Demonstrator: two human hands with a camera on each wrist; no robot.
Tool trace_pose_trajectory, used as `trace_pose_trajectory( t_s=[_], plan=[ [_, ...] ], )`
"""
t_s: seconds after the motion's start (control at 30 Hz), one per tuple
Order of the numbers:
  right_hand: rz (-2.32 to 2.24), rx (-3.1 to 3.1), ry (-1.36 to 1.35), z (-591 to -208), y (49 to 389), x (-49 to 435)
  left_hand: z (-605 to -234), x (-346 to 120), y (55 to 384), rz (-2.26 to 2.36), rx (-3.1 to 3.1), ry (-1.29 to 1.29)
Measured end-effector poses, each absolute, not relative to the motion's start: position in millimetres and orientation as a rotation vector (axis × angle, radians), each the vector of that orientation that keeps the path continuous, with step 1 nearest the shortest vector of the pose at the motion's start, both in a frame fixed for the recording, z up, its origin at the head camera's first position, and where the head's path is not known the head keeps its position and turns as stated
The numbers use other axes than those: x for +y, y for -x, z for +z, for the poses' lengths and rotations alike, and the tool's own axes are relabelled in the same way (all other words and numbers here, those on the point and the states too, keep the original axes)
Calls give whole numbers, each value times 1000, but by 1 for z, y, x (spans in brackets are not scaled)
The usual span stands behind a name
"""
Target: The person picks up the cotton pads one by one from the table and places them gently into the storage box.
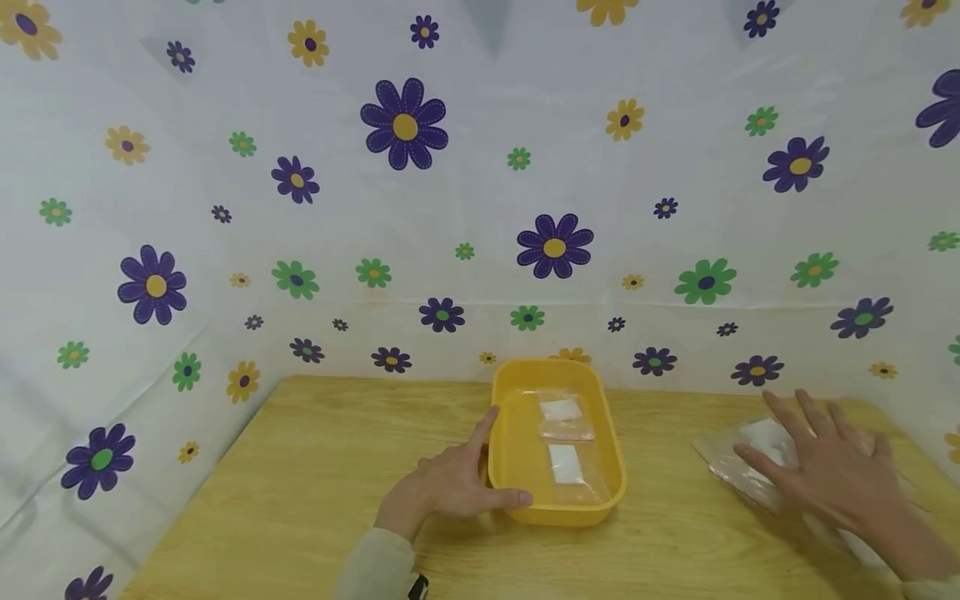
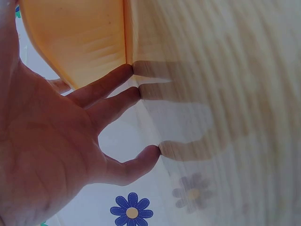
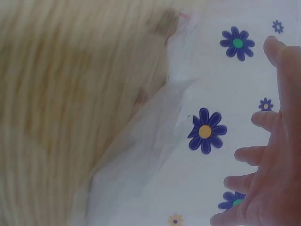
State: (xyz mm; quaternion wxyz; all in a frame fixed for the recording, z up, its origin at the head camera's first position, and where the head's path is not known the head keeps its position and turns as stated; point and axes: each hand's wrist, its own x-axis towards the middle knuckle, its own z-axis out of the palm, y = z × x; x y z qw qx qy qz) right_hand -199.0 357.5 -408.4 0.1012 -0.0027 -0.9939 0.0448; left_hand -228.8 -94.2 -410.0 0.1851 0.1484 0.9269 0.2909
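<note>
A yellow plastic tray (image 1: pixel 517 442) stands on the wooden table. Inside lie two clear zip bags, the far one (image 1: pixel 566 427) and the near one (image 1: pixel 588 483), each with a white piece in it. My left hand (image 1: pixel 450 483) rests against the tray's left side, thumb at the near rim. In the left wrist view its fingers (image 2: pixel 110 110) spread, with several fingertips on the tabletop beside the tray (image 2: pixel 89 37). To the right, my right hand (image 1: pixel 843 471) spreads its fingers over a pile of clear bags (image 1: pixel 738 458), which it partly hides. One bag (image 3: pixel 134 150) shows in the right wrist view.
The wooden tabletop (image 1: pixel 322 467) reaches back to a white cloth (image 1: pixel 465 192) printed with flowers, which also hangs along the left and right sides. A dark band (image 1: pixel 418 587) circles my left wrist at the sleeve.
</note>
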Motion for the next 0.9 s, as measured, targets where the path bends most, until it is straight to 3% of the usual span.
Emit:
trace_pose_trajectory(
  t_s=[0.9],
  plan=[
    [222, -3002, 271, -428, 188, 422, -409, -95, 229, 828, 2595, -434]
  ],
)
